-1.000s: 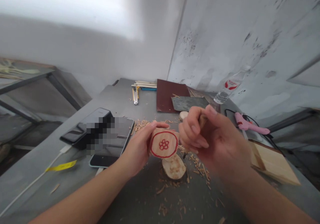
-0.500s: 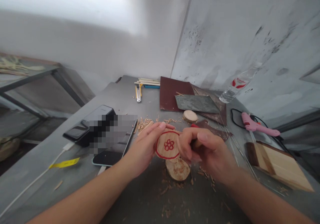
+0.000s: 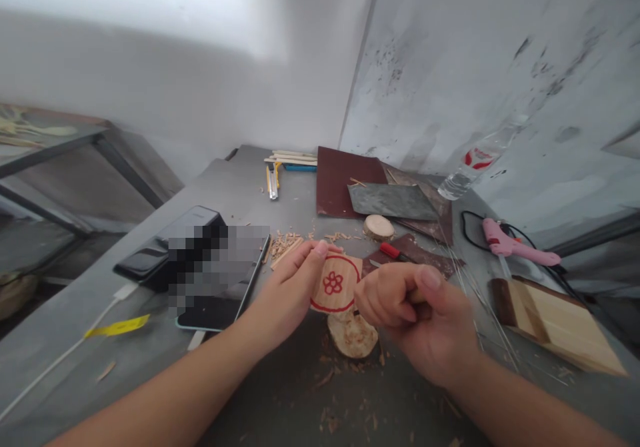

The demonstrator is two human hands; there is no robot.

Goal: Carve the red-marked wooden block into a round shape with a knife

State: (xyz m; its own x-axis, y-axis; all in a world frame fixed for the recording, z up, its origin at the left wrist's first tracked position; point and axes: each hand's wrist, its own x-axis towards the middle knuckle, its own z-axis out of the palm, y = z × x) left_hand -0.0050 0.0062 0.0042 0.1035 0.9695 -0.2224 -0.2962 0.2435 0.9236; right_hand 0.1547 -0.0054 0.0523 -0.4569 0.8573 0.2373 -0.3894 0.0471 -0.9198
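Observation:
My left hand point(image 3: 295, 284) is closed on the left edge of a thin pale wood piece point(image 3: 345, 272), thumb along its top. The piece carries a red drawn ring with a red flower inside. My right hand point(image 3: 413, 307) is curled around a carving knife, mostly hidden by the fingers; a bit of its wooden handle point(image 3: 417, 296) and a small dark tip point(image 3: 357, 312) near the wood's lower right edge show. Below the held piece, a round wood slice point(image 3: 353, 338) with a rough, stained face lies on the table amid shavings.
A tablet point(image 3: 213, 315) and black box-like device point(image 3: 170, 237) lie left. Behind are a utility knife point(image 3: 273, 184), sandpaper sheets point(image 3: 393, 201), a wood slice point(image 3: 379, 228) and a red-capped marker point(image 3: 393, 251). Right stand a bottle point(image 3: 467, 167), pink glue gun point(image 3: 520, 246) and wood block point(image 3: 565, 330).
My right hand has moved slightly right and turned, baring more of the wood's right side and the red marker. The left hand keeps its hold. The view has shifted a little.

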